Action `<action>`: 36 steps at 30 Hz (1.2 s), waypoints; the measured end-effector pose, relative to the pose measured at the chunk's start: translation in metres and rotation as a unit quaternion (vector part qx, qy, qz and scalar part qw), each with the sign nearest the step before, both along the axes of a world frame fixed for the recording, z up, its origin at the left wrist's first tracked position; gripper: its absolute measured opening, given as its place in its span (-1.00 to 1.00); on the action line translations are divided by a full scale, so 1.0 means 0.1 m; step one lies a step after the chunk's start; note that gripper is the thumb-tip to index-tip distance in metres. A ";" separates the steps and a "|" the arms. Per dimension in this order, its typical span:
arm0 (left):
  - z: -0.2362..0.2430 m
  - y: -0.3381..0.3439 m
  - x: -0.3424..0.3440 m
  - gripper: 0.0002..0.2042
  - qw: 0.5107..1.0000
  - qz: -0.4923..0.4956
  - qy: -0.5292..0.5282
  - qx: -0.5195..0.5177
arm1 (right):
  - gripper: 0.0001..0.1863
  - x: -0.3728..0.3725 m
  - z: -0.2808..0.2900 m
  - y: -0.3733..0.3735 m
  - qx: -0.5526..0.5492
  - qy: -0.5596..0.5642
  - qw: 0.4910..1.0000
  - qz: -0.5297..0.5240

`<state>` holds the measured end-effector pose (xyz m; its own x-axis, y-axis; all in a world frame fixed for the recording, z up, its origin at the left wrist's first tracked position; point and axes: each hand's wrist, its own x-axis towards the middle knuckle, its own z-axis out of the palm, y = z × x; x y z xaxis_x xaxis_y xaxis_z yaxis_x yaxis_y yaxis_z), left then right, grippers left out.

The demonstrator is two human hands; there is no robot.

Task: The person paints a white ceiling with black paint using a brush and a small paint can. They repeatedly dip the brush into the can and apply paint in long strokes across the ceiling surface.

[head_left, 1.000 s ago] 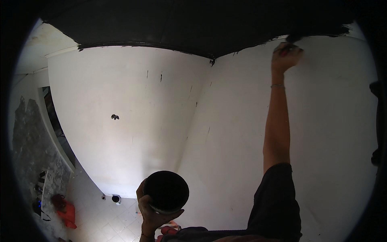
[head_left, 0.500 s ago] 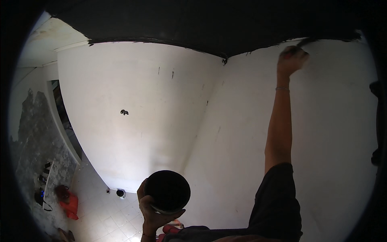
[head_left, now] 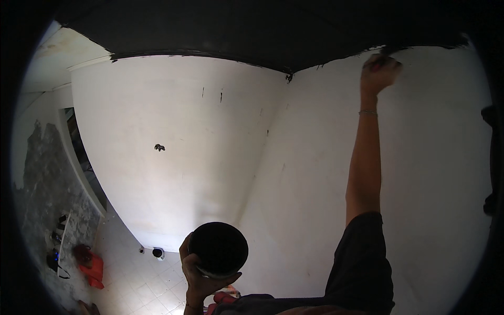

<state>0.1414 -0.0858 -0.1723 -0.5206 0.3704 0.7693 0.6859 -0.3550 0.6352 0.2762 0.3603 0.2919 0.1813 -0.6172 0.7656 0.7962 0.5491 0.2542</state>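
Observation:
My left hand point(head_left: 199, 278) is wrapped round a round tub point(head_left: 218, 250) whose inside looks black, held low in front of my body. Raised high at the upper right, my right hand point(head_left: 381, 72) is closed, slightly blurred, round a paintbrush point(head_left: 377, 65). Its dark bristles merge with the black-painted area point(head_left: 252, 26), right at the edge where black meets the white wall point(head_left: 315, 173). That edge is ragged, with a black blot point(head_left: 289, 77) at the corner.
Far below on the tiled floor point(head_left: 131, 286), a small paint can point(head_left: 158, 253) stands against the wall. A person in red point(head_left: 92, 270) is at the lower left, beside a narrow shelf point(head_left: 64, 236) with dark items. A doorway point(head_left: 84, 152) opens at the left.
My right hand and the brush have shifted slightly upward, so the bristles now blend into the black edge. The left hand holds the tub in the same place.

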 end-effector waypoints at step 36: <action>-0.06 -0.18 -0.06 0.17 1.000 0.014 0.009 -0.016 | -0.82 -0.47 -0.51 0.49 -0.044 -0.027 0.997 0.059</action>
